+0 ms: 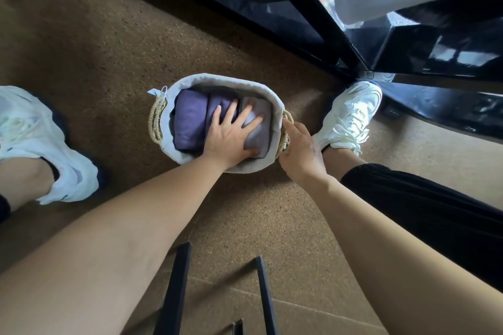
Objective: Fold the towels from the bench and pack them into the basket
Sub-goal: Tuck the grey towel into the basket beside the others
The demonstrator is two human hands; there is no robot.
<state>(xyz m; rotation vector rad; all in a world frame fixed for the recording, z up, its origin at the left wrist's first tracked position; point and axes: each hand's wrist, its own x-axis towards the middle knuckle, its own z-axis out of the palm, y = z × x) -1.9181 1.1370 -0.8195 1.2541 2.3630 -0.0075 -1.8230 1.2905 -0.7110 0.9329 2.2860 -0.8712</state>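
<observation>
Basket [217,81] between left shoe [40,141], right shoe [351,114]

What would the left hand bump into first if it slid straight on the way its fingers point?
Most likely the far cloth-lined wall of the basket. The left hand lies flat on the folded towels, fingers aimed at that wall, though depth is hard to judge.

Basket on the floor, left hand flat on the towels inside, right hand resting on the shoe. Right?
Not quite. The head view shows the right hand gripping the basket by its side handle, not resting on the shoe. Otherwise correct: basket on the floor, left hand flat on the towels.
</observation>
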